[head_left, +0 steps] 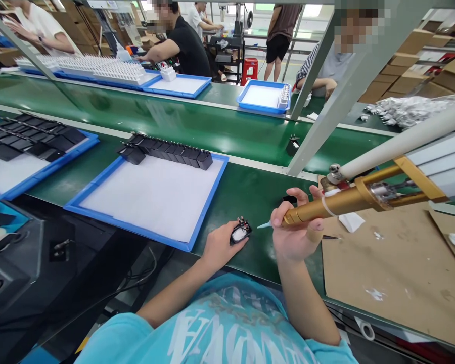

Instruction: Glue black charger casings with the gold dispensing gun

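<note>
My left hand (217, 247) grips a small black plug housing (241, 231) on the green bench, with a whitish inside and small metal parts at its far end. In my right hand (293, 243) is a gold-coloured glue dispensing gun (333, 205), its fingers wrapped around the front of the barrel. The gun's pale blue nozzle (264, 225) points left at the housing, a small gap short of it. Left of my hands lies a blue-rimmed tray (208, 215) with a white liner, where a row of black housings (174, 151) stands along the far edge.
Another tray (30, 186) of black housings sits at far left. A single black housing (293, 145) rests on the green belt (220, 126) beyond a slanted metal post (326, 108). Stained cardboard (387, 273) covers the bench at right. Several people work across the belt.
</note>
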Demonstrator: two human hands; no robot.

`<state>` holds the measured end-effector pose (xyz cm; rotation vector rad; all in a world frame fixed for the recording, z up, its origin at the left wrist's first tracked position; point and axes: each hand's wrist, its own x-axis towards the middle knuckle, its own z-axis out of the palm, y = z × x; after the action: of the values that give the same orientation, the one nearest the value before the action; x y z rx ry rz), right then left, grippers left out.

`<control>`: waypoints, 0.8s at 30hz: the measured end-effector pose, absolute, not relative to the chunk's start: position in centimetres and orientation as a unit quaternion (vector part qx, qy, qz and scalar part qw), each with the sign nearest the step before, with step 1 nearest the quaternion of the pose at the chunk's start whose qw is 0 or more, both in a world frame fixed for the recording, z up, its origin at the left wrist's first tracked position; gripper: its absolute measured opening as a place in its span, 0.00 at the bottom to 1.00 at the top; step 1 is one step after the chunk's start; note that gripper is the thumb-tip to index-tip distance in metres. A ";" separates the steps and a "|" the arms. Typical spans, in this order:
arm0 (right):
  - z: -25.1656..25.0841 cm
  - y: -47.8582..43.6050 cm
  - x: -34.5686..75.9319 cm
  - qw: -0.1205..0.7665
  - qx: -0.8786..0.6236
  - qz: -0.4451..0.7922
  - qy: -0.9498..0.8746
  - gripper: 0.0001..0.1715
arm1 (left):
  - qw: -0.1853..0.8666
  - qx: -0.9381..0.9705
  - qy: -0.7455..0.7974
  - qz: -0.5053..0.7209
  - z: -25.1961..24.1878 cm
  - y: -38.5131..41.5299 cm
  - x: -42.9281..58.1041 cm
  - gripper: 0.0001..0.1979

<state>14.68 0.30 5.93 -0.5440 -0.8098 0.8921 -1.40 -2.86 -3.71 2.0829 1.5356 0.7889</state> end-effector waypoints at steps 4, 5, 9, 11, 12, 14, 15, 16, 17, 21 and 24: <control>6.0 0.0 14.2 0.782 -0.251 0.420 -0.387 0.26 | 0.218 0.760 0.538 0.293 -2.0 -2.9 -1.0 0.16; 6.0 -0.1 14.1 0.783 -0.248 0.421 -0.386 0.26 | 0.212 0.761 0.533 0.304 -1.6 -2.9 -0.9 0.15; 6.1 -0.4 14.2 0.785 -0.238 0.425 -0.382 0.26 | 0.219 0.765 0.504 0.335 -0.6 -2.9 -0.7 0.16; 6.1 -0.4 14.3 0.783 -0.237 0.429 -0.384 0.25 | 0.231 0.762 0.502 0.338 -0.4 -2.9 -0.6 0.16; 6.0 -0.4 14.4 0.782 -0.235 0.429 -0.386 0.24 | 0.235 0.759 0.503 0.339 -0.3 -3.0 -0.6 0.16; 6.0 -0.4 14.4 0.781 -0.230 0.429 -0.391 0.20 | 0.243 0.756 0.503 0.340 -0.2 -3.0 -0.6 0.16; 6.0 -0.4 14.4 0.781 -0.228 0.428 -0.393 0.19 | 0.247 0.755 0.503 0.341 -0.1 -3.0 -0.6 0.16; 6.0 -0.4 14.4 0.782 -0.226 0.426 -0.394 0.18 | 0.249 0.755 0.501 0.341 -0.1 -3.0 -0.7 0.16; 6.0 -0.5 14.4 0.782 -0.227 0.425 -0.395 0.19 | 0.251 0.754 0.500 0.343 -0.1 -3.1 -0.7 0.16; 6.1 -0.6 14.2 0.783 -0.238 0.420 -0.392 0.25 | 0.253 0.754 0.500 0.344 -0.1 -3.0 -0.7 0.16; 6.2 -0.6 14.1 0.784 -0.234 0.422 -0.391 0.25 | 0.252 0.753 0.502 0.343 -0.3 -2.9 -0.7 0.17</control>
<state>14.09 -0.55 6.25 -0.5042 -0.8430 0.9094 -0.67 -2.90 -0.33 2.0481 1.3641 0.9339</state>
